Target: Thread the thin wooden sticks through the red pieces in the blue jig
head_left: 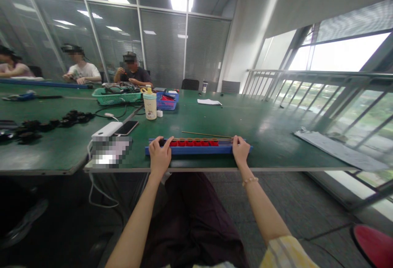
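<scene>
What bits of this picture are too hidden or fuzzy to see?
In the head view:
Part of the blue tray: hidden behind the left hand.
Grip of the right hand: too small to tell.
Thing beside the phone: covered by blocky squares.
Any writing on the clipboard: too small.
Red thing: cut off by the right edge.

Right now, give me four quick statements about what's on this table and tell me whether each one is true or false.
1. The left hand and right hand are at opposite ends of the blue holder. True.
2. The row of pieces in it is yellow. False: it is red.
3. The bottle stands right of the blue basket. False: it stands left of it.
4. Dark cables lie in the green basket. True.
</scene>
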A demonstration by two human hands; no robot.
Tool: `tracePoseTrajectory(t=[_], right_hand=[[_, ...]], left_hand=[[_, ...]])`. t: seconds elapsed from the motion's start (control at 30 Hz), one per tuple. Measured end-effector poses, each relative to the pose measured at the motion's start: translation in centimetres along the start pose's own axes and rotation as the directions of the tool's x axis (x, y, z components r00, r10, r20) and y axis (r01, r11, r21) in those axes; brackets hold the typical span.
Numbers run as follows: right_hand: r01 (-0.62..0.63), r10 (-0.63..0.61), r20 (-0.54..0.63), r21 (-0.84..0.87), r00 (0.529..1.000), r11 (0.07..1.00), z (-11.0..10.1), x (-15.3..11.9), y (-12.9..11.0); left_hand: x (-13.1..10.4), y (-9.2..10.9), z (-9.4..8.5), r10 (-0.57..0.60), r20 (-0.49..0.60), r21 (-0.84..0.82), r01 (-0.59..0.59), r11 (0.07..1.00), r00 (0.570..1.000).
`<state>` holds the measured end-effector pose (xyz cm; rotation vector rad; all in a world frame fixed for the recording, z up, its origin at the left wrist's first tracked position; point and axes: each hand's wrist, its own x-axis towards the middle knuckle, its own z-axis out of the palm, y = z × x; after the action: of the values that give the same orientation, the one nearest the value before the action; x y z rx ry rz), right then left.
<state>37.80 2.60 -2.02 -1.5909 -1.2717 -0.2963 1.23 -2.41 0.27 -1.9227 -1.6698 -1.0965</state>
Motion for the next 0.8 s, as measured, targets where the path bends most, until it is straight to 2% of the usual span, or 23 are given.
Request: tracePoseTrajectory(t=[0.63,0.8], right_hand=[[0.024,-0.023,-0.050,0.017,0.998,1.000,1.1,0.1,1.4],[-0.034,0.040,-0.077,0.079,0.996,0.996,1.1,0.1,1.7]], left_hand=[[-0.1,-0.3,0.4,0.001,0.004,0.025,-0.001,1.000,1.000],[-0.2,-0.3,0.5,0.001,0.006,0.018,-0.001,1.000,1.000]])
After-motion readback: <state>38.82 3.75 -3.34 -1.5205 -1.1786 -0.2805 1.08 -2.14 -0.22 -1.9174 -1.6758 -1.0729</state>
